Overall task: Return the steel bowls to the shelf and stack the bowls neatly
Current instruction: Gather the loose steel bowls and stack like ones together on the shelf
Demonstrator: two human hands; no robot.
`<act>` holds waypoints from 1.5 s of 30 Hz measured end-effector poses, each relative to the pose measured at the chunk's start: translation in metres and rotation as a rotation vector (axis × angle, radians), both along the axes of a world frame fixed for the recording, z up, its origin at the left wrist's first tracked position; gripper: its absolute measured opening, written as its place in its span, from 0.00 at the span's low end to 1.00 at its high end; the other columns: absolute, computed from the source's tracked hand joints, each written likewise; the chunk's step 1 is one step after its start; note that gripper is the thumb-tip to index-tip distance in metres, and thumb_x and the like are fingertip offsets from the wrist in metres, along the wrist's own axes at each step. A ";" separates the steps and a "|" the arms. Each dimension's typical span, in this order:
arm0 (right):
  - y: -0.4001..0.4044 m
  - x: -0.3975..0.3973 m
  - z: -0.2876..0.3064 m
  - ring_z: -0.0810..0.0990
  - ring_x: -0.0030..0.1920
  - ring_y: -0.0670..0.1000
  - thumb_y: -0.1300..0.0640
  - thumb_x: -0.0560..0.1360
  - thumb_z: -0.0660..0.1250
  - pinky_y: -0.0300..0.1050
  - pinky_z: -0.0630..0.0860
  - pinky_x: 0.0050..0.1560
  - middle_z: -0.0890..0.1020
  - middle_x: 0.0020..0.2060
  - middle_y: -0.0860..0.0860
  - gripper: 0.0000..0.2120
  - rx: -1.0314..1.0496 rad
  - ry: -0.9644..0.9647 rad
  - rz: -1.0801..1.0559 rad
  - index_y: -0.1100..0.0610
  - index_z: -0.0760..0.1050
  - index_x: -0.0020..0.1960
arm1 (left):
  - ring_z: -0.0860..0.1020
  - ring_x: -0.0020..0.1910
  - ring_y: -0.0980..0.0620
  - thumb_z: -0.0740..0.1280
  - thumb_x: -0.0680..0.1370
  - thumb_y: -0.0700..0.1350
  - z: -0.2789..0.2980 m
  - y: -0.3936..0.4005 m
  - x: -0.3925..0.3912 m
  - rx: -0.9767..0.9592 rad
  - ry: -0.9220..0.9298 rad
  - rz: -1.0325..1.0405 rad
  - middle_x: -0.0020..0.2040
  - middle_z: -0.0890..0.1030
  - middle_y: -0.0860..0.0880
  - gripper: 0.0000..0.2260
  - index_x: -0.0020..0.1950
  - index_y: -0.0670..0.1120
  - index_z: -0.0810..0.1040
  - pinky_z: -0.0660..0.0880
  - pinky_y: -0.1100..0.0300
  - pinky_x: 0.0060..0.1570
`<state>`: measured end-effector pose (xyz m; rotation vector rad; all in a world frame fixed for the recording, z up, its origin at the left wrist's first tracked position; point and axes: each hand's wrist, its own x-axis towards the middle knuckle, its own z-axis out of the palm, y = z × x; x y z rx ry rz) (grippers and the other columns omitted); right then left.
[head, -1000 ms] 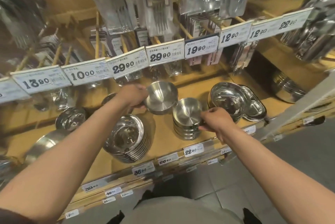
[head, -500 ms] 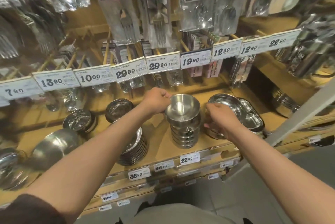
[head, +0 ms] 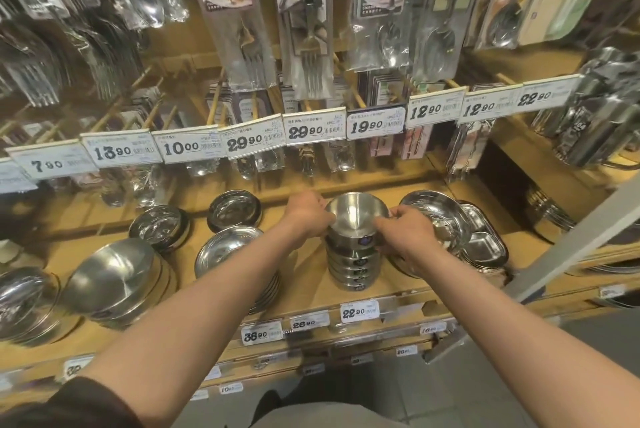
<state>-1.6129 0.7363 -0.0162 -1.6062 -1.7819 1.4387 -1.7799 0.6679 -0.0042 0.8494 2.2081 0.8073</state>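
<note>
Here the top steel bowl sits nested on the stack of bowls standing on the wooden shelf, above the 22.90 price tag. The left hand grips the bowl's left rim, fingers curled round it. The right hand pinches the right rim (thumb toward the inside, apparently; the contact is partly hidden). The bowl lies directly between both sets of fingers. Flat steel plates lie just left of the stack; a divided tray lies to its right.
</note>
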 end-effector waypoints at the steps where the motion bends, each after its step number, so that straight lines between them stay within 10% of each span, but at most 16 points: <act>1: -0.001 0.000 0.001 0.86 0.42 0.58 0.51 0.72 0.72 0.59 0.84 0.49 0.85 0.44 0.56 0.11 0.050 -0.048 0.016 0.58 0.78 0.48 | 0.76 0.38 0.48 0.68 0.73 0.33 -0.002 0.000 0.000 0.003 0.007 0.016 0.42 0.75 0.45 0.08 0.43 0.46 0.74 0.82 0.45 0.50; 21: 0.016 0.006 -0.017 0.75 0.35 0.52 0.54 0.74 0.69 0.40 0.70 0.34 0.79 0.32 0.53 0.09 0.166 -0.109 0.122 0.56 0.78 0.37 | 0.84 0.51 0.44 0.69 0.76 0.40 -0.008 -0.013 0.005 0.060 -0.025 0.090 0.52 0.85 0.44 0.07 0.52 0.44 0.85 0.83 0.46 0.52; 28: 0.018 0.013 -0.014 0.84 0.48 0.63 0.48 0.75 0.64 0.58 0.82 0.53 0.80 0.34 0.55 0.13 0.062 -0.044 0.129 0.56 0.77 0.38 | 0.79 0.39 0.47 0.65 0.80 0.50 -0.016 -0.022 0.004 0.077 -0.191 0.131 0.44 0.80 0.45 0.10 0.45 0.45 0.80 0.84 0.48 0.49; 45: 0.013 0.010 -0.024 0.80 0.34 0.55 0.53 0.76 0.64 0.64 0.83 0.47 0.78 0.30 0.56 0.18 0.059 0.041 0.093 0.69 0.77 0.39 | 0.82 0.40 0.46 0.66 0.82 0.44 -0.015 -0.017 0.011 0.096 -0.316 0.205 0.51 0.82 0.40 0.10 0.47 0.39 0.82 0.84 0.45 0.49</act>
